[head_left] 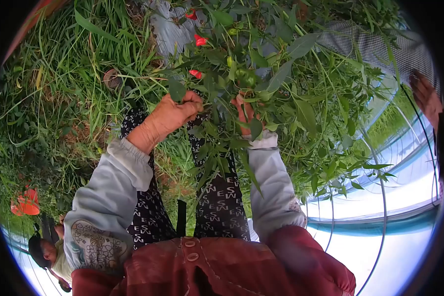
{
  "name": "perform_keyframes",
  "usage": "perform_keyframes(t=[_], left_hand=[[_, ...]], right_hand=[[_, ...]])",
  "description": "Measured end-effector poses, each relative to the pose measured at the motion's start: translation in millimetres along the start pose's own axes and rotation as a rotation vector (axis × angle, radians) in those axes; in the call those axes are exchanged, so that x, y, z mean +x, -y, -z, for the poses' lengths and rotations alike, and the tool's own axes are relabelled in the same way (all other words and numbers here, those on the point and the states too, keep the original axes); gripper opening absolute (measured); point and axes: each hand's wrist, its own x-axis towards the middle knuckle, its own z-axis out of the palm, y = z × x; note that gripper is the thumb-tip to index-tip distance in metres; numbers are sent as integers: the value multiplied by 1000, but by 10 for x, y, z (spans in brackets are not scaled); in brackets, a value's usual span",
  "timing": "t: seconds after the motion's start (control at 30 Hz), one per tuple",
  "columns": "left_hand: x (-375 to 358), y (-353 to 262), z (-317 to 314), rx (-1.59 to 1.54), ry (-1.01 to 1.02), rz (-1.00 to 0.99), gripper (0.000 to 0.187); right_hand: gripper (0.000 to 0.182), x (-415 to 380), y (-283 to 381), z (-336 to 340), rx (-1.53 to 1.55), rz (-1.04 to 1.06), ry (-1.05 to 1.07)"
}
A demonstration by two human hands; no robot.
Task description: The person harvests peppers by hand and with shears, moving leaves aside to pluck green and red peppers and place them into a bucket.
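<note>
In the head view, my left hand [171, 114] is closed, thumb and fingers pinched together at the edge of a pepper plant [214, 93]; what they hold is too small to make out. A rounded green leaf [176, 91] overlaps its knuckles. My right hand [243, 112] is curled among the plant's stems, partly covered by leaves. Just above it hangs a dark green pepper [245, 78]. Red peppers [196, 74] show between and beyond my hands, with another red pepper [200, 40] farther up. Leafy stems droop between my forearms over my patterned trousers [219, 212].
Tall grass [98, 64] fills the left side. Grey plastic sheeting [170, 27] lies beyond the plant. Another person's hand [425, 98] is at the right edge, near a grey mesh cloth [355, 42]. A person [47, 251] and a red-orange container [25, 202] appear lower left. Curved poles [383, 212] stand right.
</note>
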Motion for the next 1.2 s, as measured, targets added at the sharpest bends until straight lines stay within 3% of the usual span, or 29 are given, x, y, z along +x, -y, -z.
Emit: perform_keyframes(t=[0.03, 0.17, 0.23, 0.27, 0.33, 0.37, 0.4, 0.47, 0.53, 0.67, 0.7, 0.77, 0.8, 0.87, 0.97, 1.0, 1.07, 1.1, 1.17, 1.2], left_hand=[[-3, 4, -6, 22, -16, -10, 13], [0, -10, -70, -25, -80, -9, 13], [63, -62, -145, -27, -161, -43, 14], [132, -62, -175, -29, -163, -42, 14], [304, -48, -249, 295, -128, -190, 16], [340, -97, -312, 292, -127, -188, 16], [369, -161, -370, 289, -107, -254, 18], [423, -194, -387, 285, -88, -314, 20], [477, -185, -367, 486, -120, -225, 22], [455, -306, -371, 554, -105, -206, 24], [461, -322, -373, 675, -127, -254, 24], [477, -321, -399, 797, -147, -300, 25], [491, -311, -420, 834, -195, -313, 26], [508, -275, -434, 873, -240, -322, 27], [522, -221, -439, 975, -216, -419, 27], [516, -214, -441, 1075, -223, -399, 28], [523, -219, -408, 1175, -227, -376, 30], [554, -244, -338, 1263, -291, -321, 34], [540, -252, -47, 1300, -384, -260, 44], [432, -269, 63, 1245, -367, -325, 44]], right_hand=[[55, -7, 48, -138, -62, -35, -153], [46, 76, 24, -147, 260, -8, -30], [64, 105, 280, -620, -640, -150, -203], [64, 124, 214, -561, -640, -152, -202], [43, 211, 112, -390, -540, -226, -369], [38, 257, 118, -338, -506, -251, -427], [40, 299, 229, -259, -86, -300, -248], [42, 294, 290, -162, 333, -341, -67], [43, 196, 186, 43, 333, -277, -286], [46, 123, 38, 156, 333, -169, -609], [46, 193, 45, -96, 247, -110, -380], [47, 240, 138, -419, 162, -52, -154], [36, 225, 190, -517, -298, -141, -260], [27, 201, 200, -531, -755, -230, -362], [22, 129, -89, -110, -220, -111, -259], [24, 57, -421, 235, 257, -41, -201], [27, 59, -451, 208, 735, 33, -136], [31, 168, -162, -189, 132, -93, -258], [36, 266, -12, -261, -471, -213, -357], [39, 356, -31, -101, -69, -204, -328]])
